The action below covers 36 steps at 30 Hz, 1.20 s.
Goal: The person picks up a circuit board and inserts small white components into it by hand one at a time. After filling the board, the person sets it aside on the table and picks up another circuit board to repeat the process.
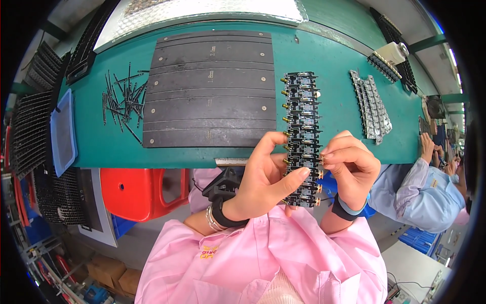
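Observation:
A long panel of small black circuit boards stands up and down in front of me, over the front edge of the bench. My left hand is closed on its lower part, thumb across the face and fingers behind. Gold-coloured pins line its left edge. Along the lower right edge sit several small round brass-coloured parts. At that same edge, above these parts, my right hand has thumb and fingertips pinched together. Whatever lies between those fingertips is too small and covered to name.
A dark grooved plate lies on the green bench. Thin black strips are heaped left of it, near a blue tray. Silvery packed strips lie at right. A red stool stands below; a co-worker sits at right.

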{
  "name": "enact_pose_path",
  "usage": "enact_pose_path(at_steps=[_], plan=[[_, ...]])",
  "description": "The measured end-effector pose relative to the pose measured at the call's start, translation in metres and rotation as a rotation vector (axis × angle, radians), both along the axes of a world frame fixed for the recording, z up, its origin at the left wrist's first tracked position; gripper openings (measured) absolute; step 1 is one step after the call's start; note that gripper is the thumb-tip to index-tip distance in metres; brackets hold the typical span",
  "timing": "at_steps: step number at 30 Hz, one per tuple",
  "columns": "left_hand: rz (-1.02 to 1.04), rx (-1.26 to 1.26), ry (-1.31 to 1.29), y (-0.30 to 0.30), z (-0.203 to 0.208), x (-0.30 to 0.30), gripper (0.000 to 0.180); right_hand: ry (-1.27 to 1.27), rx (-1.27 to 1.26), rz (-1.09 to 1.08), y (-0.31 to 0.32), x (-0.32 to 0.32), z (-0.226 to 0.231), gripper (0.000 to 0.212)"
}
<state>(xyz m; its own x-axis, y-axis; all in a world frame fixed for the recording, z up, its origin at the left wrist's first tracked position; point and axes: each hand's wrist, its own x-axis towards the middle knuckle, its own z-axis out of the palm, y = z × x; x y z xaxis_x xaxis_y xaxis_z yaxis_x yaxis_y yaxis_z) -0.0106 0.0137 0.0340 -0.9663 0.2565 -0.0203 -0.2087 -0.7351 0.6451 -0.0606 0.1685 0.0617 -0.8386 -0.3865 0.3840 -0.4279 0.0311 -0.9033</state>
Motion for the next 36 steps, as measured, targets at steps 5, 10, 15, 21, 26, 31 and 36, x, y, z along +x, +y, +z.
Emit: enact_pose_path(at_steps=[5, 10, 15, 21, 26, 31, 36], plan=[[-0.004, -0.002, -0.008, 0.0, 0.0, 0.0, 0.037, -0.011, 0.008, -0.001, -0.001, 0.0, 0.0, 0.011], [0.018, -0.02, -0.021, 0.001, -0.001, 0.0, 0.038, -0.061, -0.08, -0.003, -0.003, 0.0, -0.003, 0.013], [0.034, 0.008, -0.003, 0.002, -0.004, 0.0, 0.038, -0.06, -0.191, -0.025, -0.001, -0.001, -0.004, 0.012], [-0.019, 0.093, -0.009, -0.002, -0.006, -0.001, 0.036, 0.069, -0.067, 0.033, 0.003, -0.002, -0.004, 0.009], [0.027, 0.105, -0.016, -0.001, -0.008, 0.0, 0.036, 0.198, 0.015, 0.139, 0.006, -0.01, -0.002, 0.011], [0.073, 0.115, -0.02, -0.003, -0.006, 0.002, 0.037, 0.068, 0.28, -0.362, 0.008, -0.049, -0.012, 0.014], [0.086, 0.095, 0.014, -0.008, -0.009, 0.003, 0.037, 0.141, 0.649, -0.386, 0.003, -0.065, -0.036, 0.017]])
